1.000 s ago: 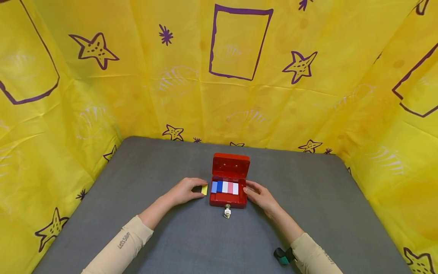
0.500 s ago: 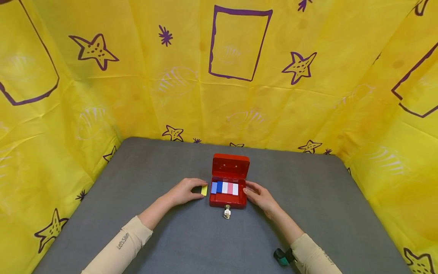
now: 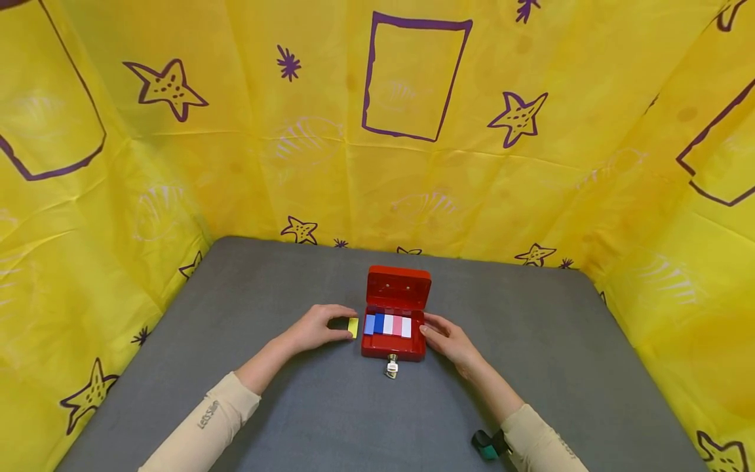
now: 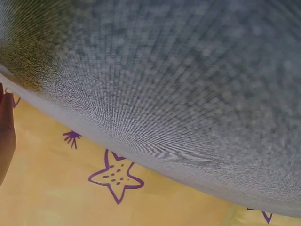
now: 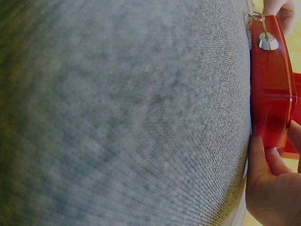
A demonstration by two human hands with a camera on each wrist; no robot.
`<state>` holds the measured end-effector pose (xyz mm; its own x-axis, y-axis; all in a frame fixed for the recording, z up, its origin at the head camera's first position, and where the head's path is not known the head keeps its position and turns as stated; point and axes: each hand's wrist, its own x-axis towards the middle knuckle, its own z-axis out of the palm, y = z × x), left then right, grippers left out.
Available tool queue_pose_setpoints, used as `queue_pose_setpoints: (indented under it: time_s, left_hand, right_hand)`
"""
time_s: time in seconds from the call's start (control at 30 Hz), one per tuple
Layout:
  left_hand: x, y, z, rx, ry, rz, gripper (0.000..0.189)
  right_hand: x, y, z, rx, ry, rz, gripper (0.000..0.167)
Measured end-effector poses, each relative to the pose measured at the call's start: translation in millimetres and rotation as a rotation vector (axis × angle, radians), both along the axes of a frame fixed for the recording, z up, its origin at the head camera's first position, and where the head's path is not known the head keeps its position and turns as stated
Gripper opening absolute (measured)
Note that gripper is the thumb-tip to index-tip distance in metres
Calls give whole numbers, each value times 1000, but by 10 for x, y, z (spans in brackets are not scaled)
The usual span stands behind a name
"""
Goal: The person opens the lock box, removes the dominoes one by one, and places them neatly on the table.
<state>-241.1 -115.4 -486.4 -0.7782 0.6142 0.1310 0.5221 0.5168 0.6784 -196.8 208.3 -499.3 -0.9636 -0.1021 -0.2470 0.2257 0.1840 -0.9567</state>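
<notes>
A small red cash box (image 3: pixel 392 347) stands on the table with its lid (image 3: pixel 398 285) raised. Across its inside lies a row of several rectangular pieces (image 3: pixel 387 324), light blue, dark blue, white and pink. Just left of the box, my left hand (image 3: pixel 315 328) holds a yellow rectangular piece (image 3: pixel 353 327) between fingers and thumb, apart from the box wall. My right hand (image 3: pixel 446 339) grips the box's right side, thumb at the rim; the right wrist view shows fingers (image 5: pixel 257 155) against the red wall. The left wrist view catches little of the hand.
A key (image 3: pixel 392 368) with a ring hangs from the lock on the box's front. Grey cloth (image 3: pixel 295 406) covers the table. Yellow patterned curtains (image 3: pixel 318 170) rise behind and at both sides. A dark strap device (image 3: pixel 486 446) sits at the right wrist.
</notes>
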Motion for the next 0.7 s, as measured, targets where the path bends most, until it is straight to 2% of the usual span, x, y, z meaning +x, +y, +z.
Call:
queue_pose_setpoints:
  time_s: [0.23, 0.57, 0.7]
  left_hand:
    - [9, -4, 33, 76, -71, 51, 43]
    - [18, 20, 48, 136, -70, 79, 42]
    - [41, 53, 74, 162, -102, 108, 42]
  right_hand:
    - [10, -3, 8, 13, 5, 2, 53]
    - [7, 3, -2, 22, 10, 3, 54]
    - [13, 2, -2, 21, 7, 1, 54]
